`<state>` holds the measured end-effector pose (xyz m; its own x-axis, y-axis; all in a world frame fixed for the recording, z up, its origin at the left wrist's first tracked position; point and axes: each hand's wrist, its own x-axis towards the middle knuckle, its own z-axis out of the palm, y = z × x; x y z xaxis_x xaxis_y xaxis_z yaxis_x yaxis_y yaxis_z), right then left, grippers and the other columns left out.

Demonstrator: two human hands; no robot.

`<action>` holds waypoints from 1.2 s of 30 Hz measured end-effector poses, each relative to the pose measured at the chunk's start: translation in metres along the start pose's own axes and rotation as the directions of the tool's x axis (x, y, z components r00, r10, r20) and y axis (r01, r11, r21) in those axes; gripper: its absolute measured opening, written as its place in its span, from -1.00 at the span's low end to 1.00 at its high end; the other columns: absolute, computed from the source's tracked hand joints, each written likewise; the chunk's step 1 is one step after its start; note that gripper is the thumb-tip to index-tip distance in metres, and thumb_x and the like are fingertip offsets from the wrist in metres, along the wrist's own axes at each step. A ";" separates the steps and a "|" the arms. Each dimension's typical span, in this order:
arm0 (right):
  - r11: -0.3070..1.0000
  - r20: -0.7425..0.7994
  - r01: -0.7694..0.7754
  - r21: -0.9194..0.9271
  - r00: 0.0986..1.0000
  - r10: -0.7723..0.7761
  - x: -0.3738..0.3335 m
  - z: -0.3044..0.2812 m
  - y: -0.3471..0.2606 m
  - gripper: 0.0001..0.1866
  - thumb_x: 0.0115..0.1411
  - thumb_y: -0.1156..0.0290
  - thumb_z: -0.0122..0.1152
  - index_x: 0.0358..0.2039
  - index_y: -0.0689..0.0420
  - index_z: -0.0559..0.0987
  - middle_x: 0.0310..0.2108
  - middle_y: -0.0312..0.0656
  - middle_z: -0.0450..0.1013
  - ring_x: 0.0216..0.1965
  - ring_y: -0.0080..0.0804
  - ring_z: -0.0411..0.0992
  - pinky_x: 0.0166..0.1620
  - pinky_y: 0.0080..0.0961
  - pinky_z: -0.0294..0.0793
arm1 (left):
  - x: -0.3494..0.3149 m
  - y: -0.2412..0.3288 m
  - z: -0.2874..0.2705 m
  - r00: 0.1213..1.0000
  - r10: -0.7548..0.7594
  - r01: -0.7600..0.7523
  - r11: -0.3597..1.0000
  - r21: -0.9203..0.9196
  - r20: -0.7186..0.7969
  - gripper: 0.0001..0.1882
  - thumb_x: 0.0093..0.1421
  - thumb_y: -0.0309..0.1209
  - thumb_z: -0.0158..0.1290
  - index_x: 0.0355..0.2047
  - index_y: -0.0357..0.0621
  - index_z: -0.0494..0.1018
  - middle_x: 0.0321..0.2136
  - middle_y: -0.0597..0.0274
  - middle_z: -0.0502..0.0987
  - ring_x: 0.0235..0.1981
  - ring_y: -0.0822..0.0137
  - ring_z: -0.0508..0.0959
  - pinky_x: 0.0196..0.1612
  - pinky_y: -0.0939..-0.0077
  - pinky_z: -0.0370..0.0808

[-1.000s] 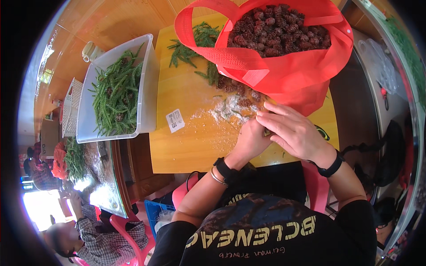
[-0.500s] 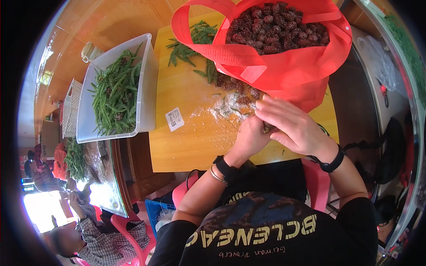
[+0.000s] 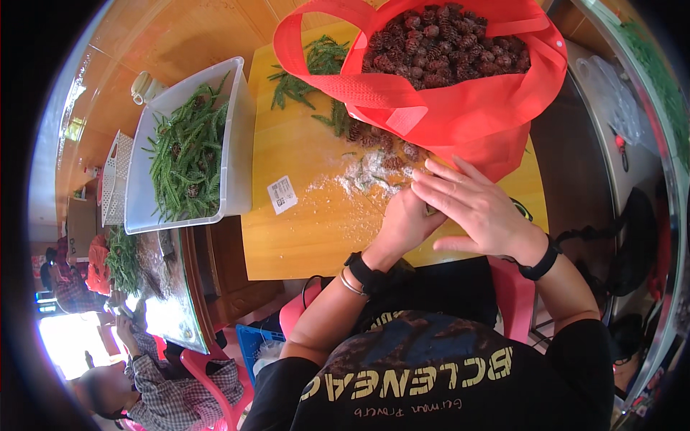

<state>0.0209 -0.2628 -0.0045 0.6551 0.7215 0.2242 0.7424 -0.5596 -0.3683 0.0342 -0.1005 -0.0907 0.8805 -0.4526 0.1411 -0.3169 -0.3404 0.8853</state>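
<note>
My left hand (image 3: 410,217) is closed just above the near part of the yellow table (image 3: 309,248). Only a small edge of whatever it grips shows, too little to name. Across its top lies my right hand (image 3: 480,208), fingers stretched out and spread, thumb apart. Beyond them, white powder (image 3: 368,174) is scattered over the wood beside a few pine cones (image 3: 392,161). A large red fabric bag (image 3: 467,122), filled with brown pine cones (image 3: 445,50), stands at the far side. Green fir sprigs (image 3: 327,54) lie left of the bag, partly hidden by its handle.
A clear plastic bin (image 3: 241,144) of green sprigs (image 3: 188,154) stands left of the table. A white label (image 3: 282,195) lies on the tabletop. At lower left, a person in a checked shirt (image 3: 183,391) sits by another table with greenery (image 3: 123,262).
My right hand's fingers have spread, and its thumb has moved away from my left hand. My left hand stays nearly in place.
</note>
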 end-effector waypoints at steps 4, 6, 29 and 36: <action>0.939 -0.196 0.022 0.343 0.979 0.049 -0.008 -0.004 0.007 -0.20 0.03 0.03 0.19 0.17 0.25 0.20 0.18 0.03 0.15 0.25 -0.12 0.07 0.24 -0.18 -0.01 | 0.002 0.004 0.000 0.994 -0.094 0.091 0.994 -0.054 -0.050 -0.64 -0.10 -0.35 0.22 -0.31 -0.27 0.43 -0.44 -0.04 0.53 -0.37 0.06 0.56 -0.32 0.33 0.47; 0.877 -0.225 -0.148 0.456 0.935 0.275 -0.012 -0.008 0.010 -0.33 0.07 0.20 0.19 0.09 0.33 0.23 0.07 0.04 0.27 0.13 -0.15 0.24 0.16 -0.35 0.17 | 0.001 0.000 0.000 0.992 -0.117 0.108 0.978 -0.178 -0.041 -0.63 -0.08 -0.36 0.22 -0.28 -0.27 0.41 -0.45 0.02 0.53 -0.40 0.17 0.57 -0.32 0.38 0.47; 0.797 0.020 -0.365 0.481 0.914 0.406 -0.012 0.013 0.010 -0.39 -0.06 0.49 0.24 0.04 0.21 0.26 -0.31 -0.01 0.45 -0.29 -0.14 0.49 -0.25 -0.42 0.42 | -0.002 0.023 -0.026 0.964 -0.035 0.230 0.600 -0.766 0.262 -0.36 -0.08 -0.25 0.31 -0.06 -0.29 0.31 -0.21 0.19 0.45 -0.19 0.41 0.44 -0.09 0.47 0.40; 0.853 0.250 -0.480 0.203 0.868 0.429 -0.016 -0.016 0.018 -0.54 -0.09 0.43 0.22 -0.16 0.23 0.31 -0.42 0.04 0.43 -0.36 0.00 0.44 -0.34 -0.27 0.38 | -0.001 0.014 -0.038 0.998 0.013 -0.040 0.906 -0.421 -0.067 -0.02 -0.27 -0.31 0.40 0.14 -0.23 0.10 0.04 0.05 0.27 -0.02 0.23 0.38 0.01 0.36 0.35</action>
<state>0.0262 -0.2915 -0.0003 0.8523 0.4877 -0.1887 0.2904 -0.7416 -0.6048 0.0420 -0.0734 -0.0622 0.8981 -0.4005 0.1818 -0.1738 0.0566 0.9832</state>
